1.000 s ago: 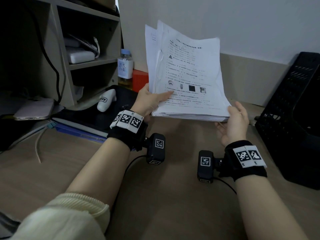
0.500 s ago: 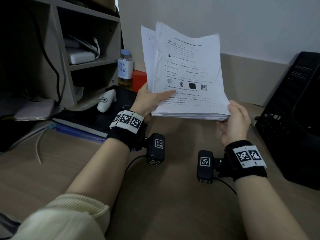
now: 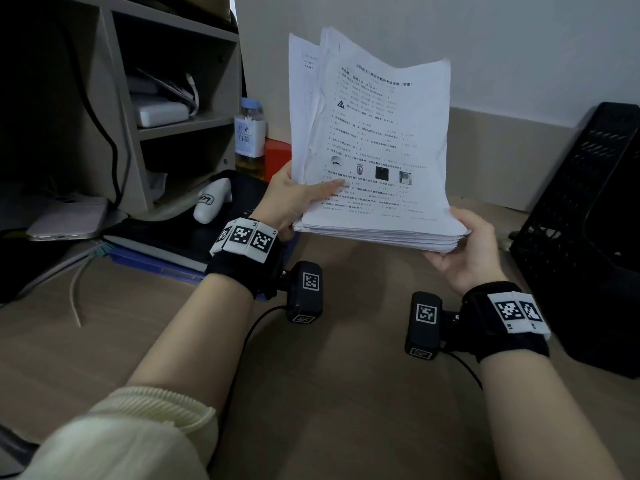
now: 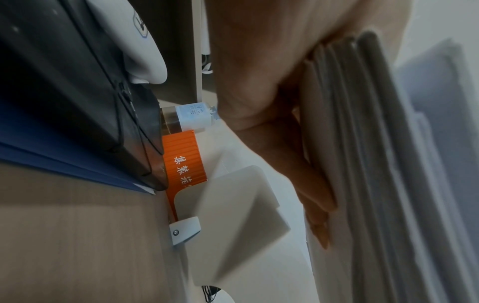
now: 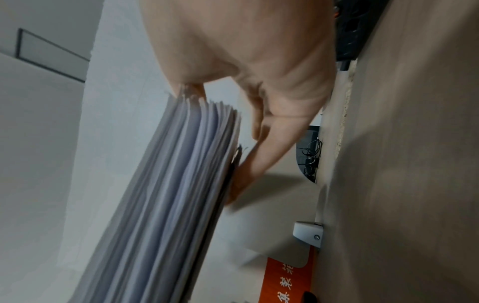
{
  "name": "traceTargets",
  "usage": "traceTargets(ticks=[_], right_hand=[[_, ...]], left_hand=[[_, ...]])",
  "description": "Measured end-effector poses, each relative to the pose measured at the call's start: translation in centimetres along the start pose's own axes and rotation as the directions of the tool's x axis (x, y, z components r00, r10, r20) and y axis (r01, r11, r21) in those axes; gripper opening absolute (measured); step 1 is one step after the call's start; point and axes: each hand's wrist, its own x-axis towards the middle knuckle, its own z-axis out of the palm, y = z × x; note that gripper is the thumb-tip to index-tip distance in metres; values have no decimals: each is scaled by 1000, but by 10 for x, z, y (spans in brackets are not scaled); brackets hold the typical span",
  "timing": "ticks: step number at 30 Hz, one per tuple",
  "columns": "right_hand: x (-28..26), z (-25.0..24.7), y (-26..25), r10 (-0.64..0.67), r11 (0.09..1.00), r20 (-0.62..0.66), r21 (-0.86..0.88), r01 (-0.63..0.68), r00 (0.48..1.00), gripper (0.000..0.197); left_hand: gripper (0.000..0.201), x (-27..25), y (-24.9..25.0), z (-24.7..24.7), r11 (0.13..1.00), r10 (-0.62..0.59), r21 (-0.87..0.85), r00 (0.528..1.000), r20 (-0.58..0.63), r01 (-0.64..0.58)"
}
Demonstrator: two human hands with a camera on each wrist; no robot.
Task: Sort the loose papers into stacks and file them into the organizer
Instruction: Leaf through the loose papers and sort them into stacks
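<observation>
Papers (image 3: 377,140) stand nearly upright in a thick stack above the desk (image 3: 311,393), held between both my hands with the printed top sheet facing me. Right of them sits the black mesh organizer (image 3: 585,237), apart from the stack; to the left I see a bottle (image 3: 249,136), an orange box (image 3: 275,157) and a shelf unit (image 3: 173,98). My left hand (image 3: 294,202) grips the lower left edge, thumb laid across the front sheet, fingers (image 4: 316,188) flat behind. My right hand (image 3: 464,247) cups the lower right corner, its thumb on top and its fingers underneath. The organizer's inside is too dark to read.
</observation>
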Motion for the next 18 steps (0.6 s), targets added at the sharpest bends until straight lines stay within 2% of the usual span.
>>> traceTargets(ticks=[3, 6, 12, 18], right_hand=[[-2, -4, 0, 83, 992, 86, -97, -74, 993, 21], [-5, -5, 0, 93, 977, 125, -203, -66, 988, 19], [2, 4, 11, -127, 921, 88, -359, 150, 988, 30], [4, 9, 19, -269, 862, 69, -428, 272, 961, 33]], left_hand=[[56, -2, 2, 0, 999, 4, 50, 1000, 25, -5], [55, -3, 2, 1, 995, 17, 94, 999, 52, -21], [52, -3, -2, 0, 985, 69, 156, 997, 44, -75], [46, -3, -10, 5, 967, 136, 207, 988, 69, -148]])
